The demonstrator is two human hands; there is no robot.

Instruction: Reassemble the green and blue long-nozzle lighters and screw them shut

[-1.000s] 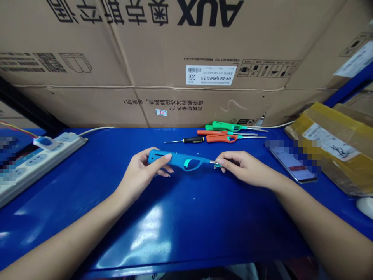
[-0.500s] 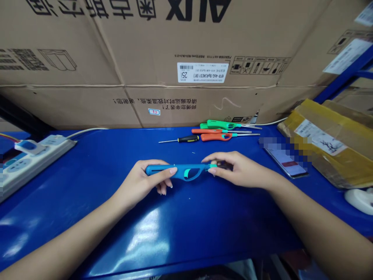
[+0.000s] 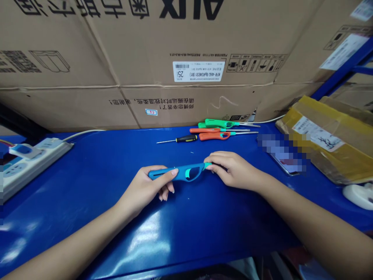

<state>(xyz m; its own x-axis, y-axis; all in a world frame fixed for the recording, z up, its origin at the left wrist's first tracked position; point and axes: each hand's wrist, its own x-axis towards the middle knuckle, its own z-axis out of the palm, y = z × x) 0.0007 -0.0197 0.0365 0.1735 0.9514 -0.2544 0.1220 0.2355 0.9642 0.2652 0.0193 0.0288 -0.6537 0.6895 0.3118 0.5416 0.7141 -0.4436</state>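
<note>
A blue gas lighter [image 3: 182,172] with a teal trigger lies level above the table, its rear end to the left. My left hand [image 3: 147,190] is closed round the rear of its body, thumb along the top. The fingers of my right hand [image 3: 233,169] pinch the teal collar [image 3: 207,166] at its front end. Any metal tube there is hidden by those fingers. Behind the hands lie green lighters, one of them a green lighter [image 3: 220,123], and orange lighters, including an orange lighter [image 3: 214,136]. Left of these rests a screwdriver [image 3: 186,139] with a black and yellow handle.
A large cardboard box [image 3: 140,70] stands along the back of the blue table [image 3: 110,155]. On the left is a white power strip [image 3: 37,159] with a plug in it. A phone [image 3: 284,157], a taped yellow parcel [image 3: 323,136] and a white mouse [image 3: 358,195] lie at right.
My right fingers have drawn closer together on the lighter's front collar, and that end sits slightly higher. The whole view has shifted a little. My left hand keeps its grip.
</note>
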